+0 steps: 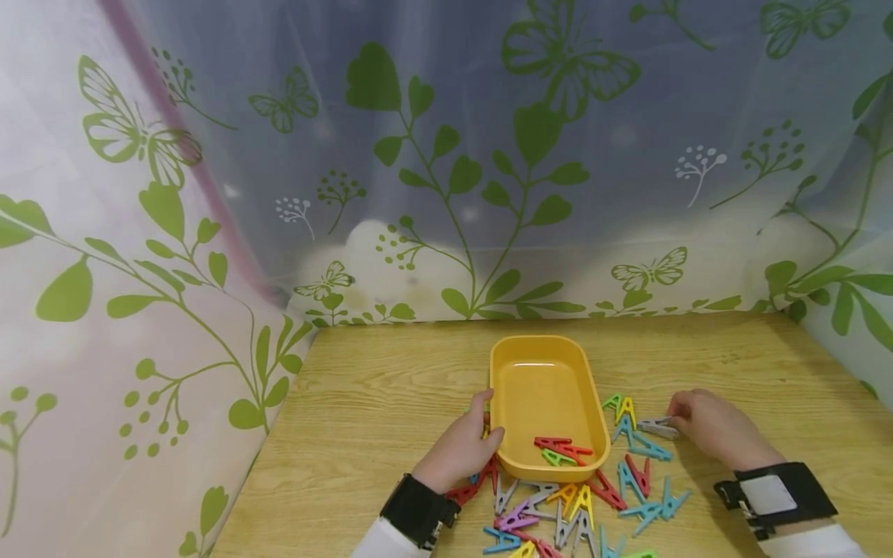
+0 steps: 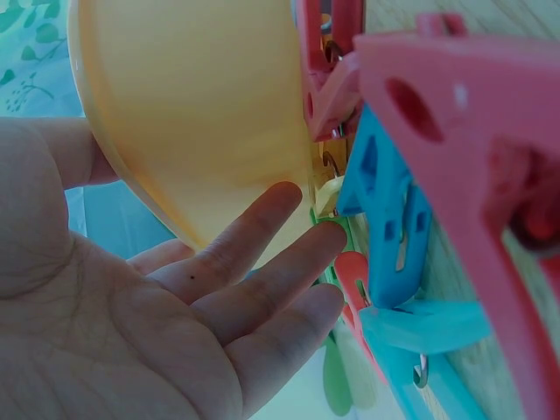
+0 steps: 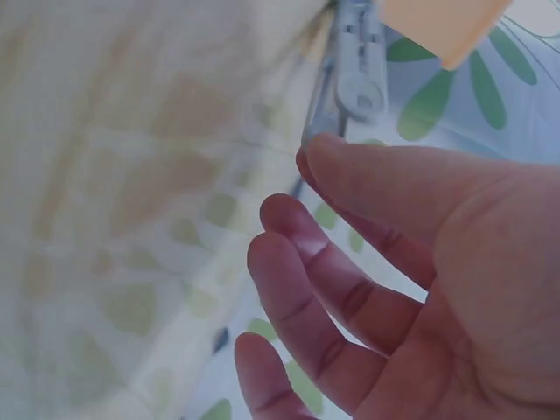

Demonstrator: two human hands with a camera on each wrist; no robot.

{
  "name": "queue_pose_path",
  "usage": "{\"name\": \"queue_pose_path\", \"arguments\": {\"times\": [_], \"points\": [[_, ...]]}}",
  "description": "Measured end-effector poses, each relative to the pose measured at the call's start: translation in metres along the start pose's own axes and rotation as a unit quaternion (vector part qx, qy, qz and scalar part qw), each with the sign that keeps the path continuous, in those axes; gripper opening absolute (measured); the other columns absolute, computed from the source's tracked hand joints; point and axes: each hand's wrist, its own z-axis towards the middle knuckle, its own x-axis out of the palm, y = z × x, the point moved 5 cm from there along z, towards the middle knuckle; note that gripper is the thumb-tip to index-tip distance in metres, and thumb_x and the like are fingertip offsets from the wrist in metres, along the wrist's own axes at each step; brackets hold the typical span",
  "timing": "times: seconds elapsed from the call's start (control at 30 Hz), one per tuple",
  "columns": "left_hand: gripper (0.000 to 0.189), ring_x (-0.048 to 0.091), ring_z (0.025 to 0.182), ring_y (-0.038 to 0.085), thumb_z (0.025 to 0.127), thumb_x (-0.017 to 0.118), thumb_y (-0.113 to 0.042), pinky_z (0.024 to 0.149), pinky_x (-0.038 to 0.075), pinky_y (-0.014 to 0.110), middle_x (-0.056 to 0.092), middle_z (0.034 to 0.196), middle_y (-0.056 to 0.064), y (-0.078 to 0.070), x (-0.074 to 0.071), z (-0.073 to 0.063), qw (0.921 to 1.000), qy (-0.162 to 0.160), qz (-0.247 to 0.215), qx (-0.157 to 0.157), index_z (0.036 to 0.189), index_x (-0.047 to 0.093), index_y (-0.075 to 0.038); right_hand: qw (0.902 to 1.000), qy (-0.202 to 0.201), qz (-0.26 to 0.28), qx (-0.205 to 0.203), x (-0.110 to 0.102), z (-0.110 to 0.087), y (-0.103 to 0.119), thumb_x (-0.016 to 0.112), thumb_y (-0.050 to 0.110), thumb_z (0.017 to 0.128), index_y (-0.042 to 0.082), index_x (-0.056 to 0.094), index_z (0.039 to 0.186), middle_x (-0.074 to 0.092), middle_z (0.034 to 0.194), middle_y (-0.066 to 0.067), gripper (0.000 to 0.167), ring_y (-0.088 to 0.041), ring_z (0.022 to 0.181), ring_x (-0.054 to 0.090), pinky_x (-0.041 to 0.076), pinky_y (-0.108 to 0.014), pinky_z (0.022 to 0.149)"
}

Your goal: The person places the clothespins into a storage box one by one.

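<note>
A yellow plastic tray (image 1: 547, 387) sits on the wooden table with a few red and green clothespins (image 1: 558, 456) lying inside its near end. At the tray's left side my left hand (image 1: 456, 446) holds the wall, the thumb over the rim; in the left wrist view several fingers (image 2: 262, 297) extend along the outer wall. To the right of the tray, my right hand (image 1: 718, 430) pinches a grey clothespin (image 1: 657, 427) by one end between thumb and index finger. The right wrist view shows this grey clothespin (image 3: 360, 66) beyond the fingertips, the other fingers loosely bent.
Loose clothespins in many colours lie around the tray: blue ones (image 1: 650, 446) at its right, purple (image 1: 516, 518) and grey (image 1: 565, 531) ones in front, red ones (image 1: 488, 473) by my left hand. A patterned curtain (image 1: 446, 194) stands behind the table (image 1: 391, 372).
</note>
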Motion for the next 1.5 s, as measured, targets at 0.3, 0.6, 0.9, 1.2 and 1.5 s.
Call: {"name": "queue_pose_path", "arguments": {"times": [0.3,0.6,0.9,1.2,1.5], "points": [[0.067,0.036,0.042,0.011,0.107,0.055,-0.028,0.046,0.033,0.027,0.047,0.062,-0.004,-0.001,-0.001,0.0,1.0,0.002,0.0,0.003,0.163,0.021,-0.013,0.9983,-0.058,0.01,0.003,-0.033,-0.01,0.021,0.068,0.005,0.095,0.002,0.065,0.091,0.063,0.082,-0.007,0.006,-0.017,0.069,0.054,0.046,-0.036,0.06],[0.067,0.036,0.042,0.012,0.107,0.055,-0.029,0.045,0.034,0.027,0.044,0.061,-0.004,0.001,-0.001,0.0,1.0,0.002,0.0,0.0,0.163,0.021,-0.014,0.983,-0.177,0.028,-0.04,-0.058,-0.024,0.091,0.074,0.008,0.092,0.003,0.066,0.093,0.065,0.088,-0.011,0.009,-0.022,0.073,0.063,0.053,-0.038,0.059],[0.067,0.035,0.041,0.012,0.107,0.055,-0.029,0.045,0.034,0.027,0.042,0.059,-0.005,0.001,0.0,0.001,1.0,0.003,0.004,0.0,0.163,0.021,-0.014,0.9821,-0.158,0.035,-0.097,-0.042,-0.023,0.145,0.078,0.011,0.092,0.01,0.068,0.094,0.062,0.088,0.001,0.01,-0.01,0.071,0.053,0.048,-0.029,0.062],[0.068,0.035,0.041,0.01,0.107,0.055,-0.03,0.045,0.033,0.026,0.04,0.057,-0.006,0.0,0.0,0.0,1.0,-0.005,0.005,0.004,0.163,0.021,-0.013,0.9756,-0.147,0.014,-0.163,-0.016,-0.022,0.169,0.084,0.014,0.086,0.02,0.068,0.086,0.059,0.082,0.011,0.017,-0.006,0.073,0.057,0.05,-0.027,0.066],[0.068,0.035,0.041,0.01,0.107,0.056,-0.03,0.046,0.033,0.026,0.04,0.057,-0.006,0.0,0.001,0.0,0.9999,-0.006,0.007,0.006,0.162,0.021,-0.012,0.9757,-0.107,-0.015,-0.19,-0.001,-0.024,0.173,0.089,0.021,0.081,0.027,0.066,0.08,0.059,0.082,0.014,0.023,-0.008,0.075,0.059,0.05,-0.033,0.068]]}}
